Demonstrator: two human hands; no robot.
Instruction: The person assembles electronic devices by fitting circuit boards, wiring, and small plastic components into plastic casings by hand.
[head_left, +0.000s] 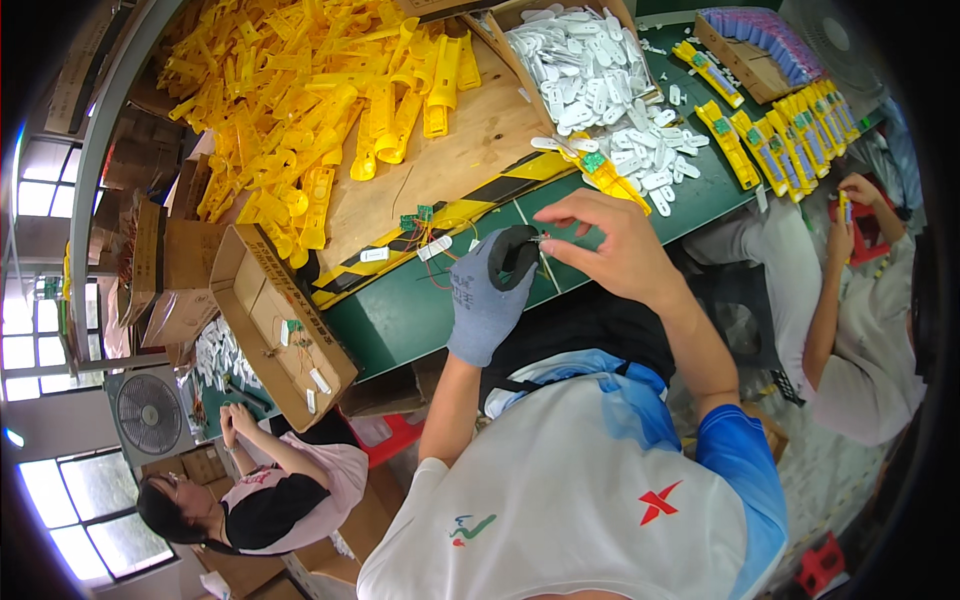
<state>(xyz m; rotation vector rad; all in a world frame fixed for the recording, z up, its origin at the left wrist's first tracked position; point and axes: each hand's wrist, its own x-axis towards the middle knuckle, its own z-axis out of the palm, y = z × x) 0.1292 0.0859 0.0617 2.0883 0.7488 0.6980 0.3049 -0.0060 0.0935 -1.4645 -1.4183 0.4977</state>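
My left hand (492, 290), in a grey-blue glove with black fingers, is closed with its fingertips curled toward the thumb. A tiny, dark and metallic-looking piece (541, 238) shows at those fingertips, too small to name. My bare right hand (618, 247) meets it from the right, thumb and fingers bent around the same spot. Just left of the glove lie a green circuit board (424, 214) with thin red and dark wires and a white oval plastic piece (435, 248). Beyond my right hand a yellow plastic housing (612, 180) holds a green board.
Yellow housings (290, 90) pile on the wooden board behind striped tape. A carton of white covers (570, 60) overflows at the back. Finished-looking yellow units (790, 150) line the right. An open cardboard box (285, 345) stands left. One person (260, 490) sits left, another (850, 330) right.
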